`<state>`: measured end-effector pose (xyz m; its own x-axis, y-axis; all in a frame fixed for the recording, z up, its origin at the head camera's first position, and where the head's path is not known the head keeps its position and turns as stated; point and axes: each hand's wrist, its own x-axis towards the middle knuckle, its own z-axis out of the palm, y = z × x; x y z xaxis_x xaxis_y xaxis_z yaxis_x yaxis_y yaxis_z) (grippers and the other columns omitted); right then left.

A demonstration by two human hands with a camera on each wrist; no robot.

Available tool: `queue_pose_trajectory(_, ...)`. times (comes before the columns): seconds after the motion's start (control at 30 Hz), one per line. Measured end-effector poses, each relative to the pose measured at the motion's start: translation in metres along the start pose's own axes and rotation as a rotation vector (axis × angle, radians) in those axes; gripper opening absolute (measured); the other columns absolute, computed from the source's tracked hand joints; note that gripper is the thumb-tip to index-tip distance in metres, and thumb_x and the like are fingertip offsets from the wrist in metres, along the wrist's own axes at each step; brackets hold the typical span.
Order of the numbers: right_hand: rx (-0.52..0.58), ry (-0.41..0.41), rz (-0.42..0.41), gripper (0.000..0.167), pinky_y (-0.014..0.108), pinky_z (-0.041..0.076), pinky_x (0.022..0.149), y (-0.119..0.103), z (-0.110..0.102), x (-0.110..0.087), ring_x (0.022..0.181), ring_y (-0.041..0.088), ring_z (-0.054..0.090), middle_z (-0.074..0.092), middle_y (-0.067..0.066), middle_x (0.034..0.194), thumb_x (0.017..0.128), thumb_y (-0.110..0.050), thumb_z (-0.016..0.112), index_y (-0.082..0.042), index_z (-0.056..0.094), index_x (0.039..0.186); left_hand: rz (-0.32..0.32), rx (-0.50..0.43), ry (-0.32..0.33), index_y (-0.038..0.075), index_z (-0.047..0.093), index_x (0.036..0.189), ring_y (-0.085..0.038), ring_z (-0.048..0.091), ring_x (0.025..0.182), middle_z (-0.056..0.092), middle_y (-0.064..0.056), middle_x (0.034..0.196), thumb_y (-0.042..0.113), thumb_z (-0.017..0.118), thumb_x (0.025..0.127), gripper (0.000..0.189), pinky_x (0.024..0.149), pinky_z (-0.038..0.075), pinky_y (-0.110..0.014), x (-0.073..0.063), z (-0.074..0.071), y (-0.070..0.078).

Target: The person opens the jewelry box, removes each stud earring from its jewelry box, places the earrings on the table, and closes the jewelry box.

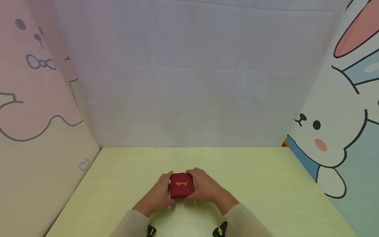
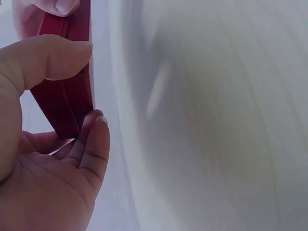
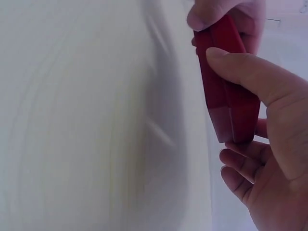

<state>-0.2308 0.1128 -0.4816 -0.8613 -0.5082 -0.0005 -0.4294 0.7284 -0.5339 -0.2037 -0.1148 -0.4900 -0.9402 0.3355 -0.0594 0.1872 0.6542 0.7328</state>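
A small dark red jewelry box (image 1: 182,190) with gold lettering, upside down to me, is between my two hands in the head view. My left hand (image 1: 161,192) grips its left side, and my right hand (image 1: 205,186) grips its right side. In the left wrist view, the left thumb lies across the box's (image 2: 72,103) near side, with fingers bent under its end. A seam runs along the red side, so the lid looks closed. From the right wrist view, the right thumb presses the same near side of the box (image 3: 231,103), fingers curled at its far end.
The pale yellow-green tabletop (image 1: 260,184) extends around the hands. Behind it hangs a white cloth backdrop (image 1: 189,82). Panels with cartoon drawings stand on the left (image 1: 35,158) and right (image 1: 355,184). A small orange-brown patch (image 1: 285,143) shows at the back right corner.
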Motion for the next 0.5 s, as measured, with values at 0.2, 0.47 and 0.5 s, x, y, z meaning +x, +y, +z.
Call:
queue_pose_trajectory(0.2, 0.103, 0.048, 0.018, 0.1, 0.042, 0.051, 0.097, -0.006, -0.005, -0.019, 0.119, 0.015, 0.051, 0.054, -0.005, 0.131, 0.069, -0.055, 0.093, -0.012, 0.05, 0.148, 0.058, -0.056, -0.008, -0.007, 0.026, 0.156, -0.023, 0.055, 0.11, 0.043, -0.018, 0.142, 0.002, 0.087, 0.075, 0.102, 0.092, 0.053, -0.039, -0.011, 0.0, 0.012)
queue_pose_trajectory(0.47, 0.171, 0.09, 0.031, 0.099, 0.043, 0.052, 0.095, -0.008, 0.0, -0.042, 0.119, 0.016, 0.051, 0.054, -0.006, 0.132, 0.069, -0.057, 0.091, -0.012, 0.051, 0.147, 0.059, -0.029, -0.022, -0.004, 0.029, 0.156, -0.02, 0.054, 0.108, 0.046, -0.012, 0.14, 0.012, 0.09, 0.075, 0.103, 0.09, 0.053, -0.035, -0.026, 0.005, 0.022)
queue_pose_trajectory(0.5, 0.177, 0.096, 0.032, 0.099, 0.042, 0.052, 0.094, -0.008, 0.002, -0.046, 0.119, 0.016, 0.051, 0.054, -0.006, 0.132, 0.069, -0.058, 0.091, -0.013, 0.051, 0.146, 0.06, -0.028, -0.022, -0.003, 0.03, 0.156, -0.02, 0.054, 0.107, 0.046, -0.011, 0.139, 0.013, 0.091, 0.075, 0.103, 0.09, 0.053, -0.035, -0.027, 0.006, 0.023)
